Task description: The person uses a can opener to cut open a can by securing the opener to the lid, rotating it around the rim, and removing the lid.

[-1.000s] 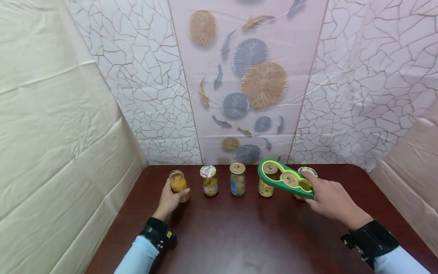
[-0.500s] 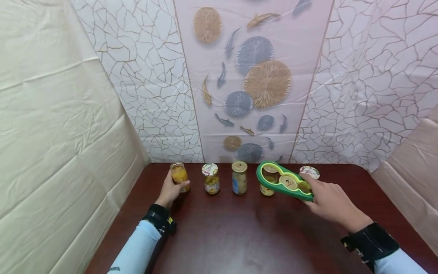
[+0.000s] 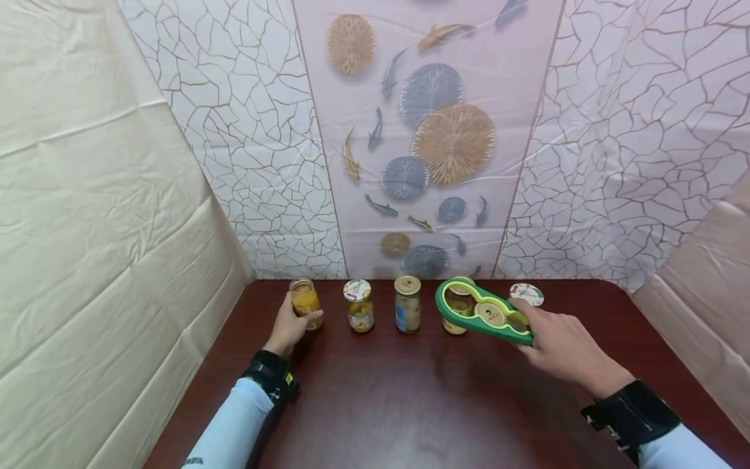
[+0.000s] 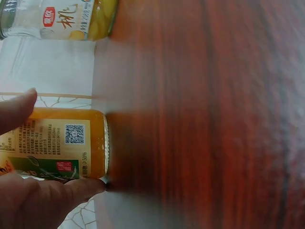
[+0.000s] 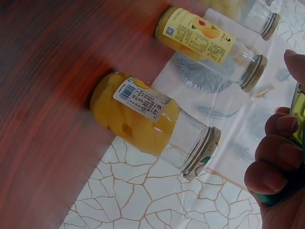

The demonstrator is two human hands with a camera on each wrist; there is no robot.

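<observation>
My left hand (image 3: 288, 329) grips a lidless glass jar of orange fruit (image 3: 305, 301) at the left end of a row of jars. In the left wrist view, thumb and fingers lie on both sides of its label (image 4: 52, 143), and its base is at the tabletop. My right hand (image 3: 565, 345) holds a green jar opener (image 3: 477, 324) in the air over the right part of the row. A gold lid (image 3: 490, 314) sits inside one of the opener's rings. In the right wrist view, curled fingers (image 5: 281, 152) wrap the opener, mostly cut off by the frame edge.
Capped jars stand along the dark table (image 3: 375, 404): a white-lidded one (image 3: 360, 316), a gold-lidded one (image 3: 407, 312), another gold-lidded one (image 3: 454, 329) partly behind the opener, and a peach jar (image 5: 136, 114) at the right end. A patterned cloth wall (image 3: 428, 195) rises behind.
My left hand has moved the orange jar slightly back towards the wall, about level with the other jars. The right hand with the opener has hardly moved.
</observation>
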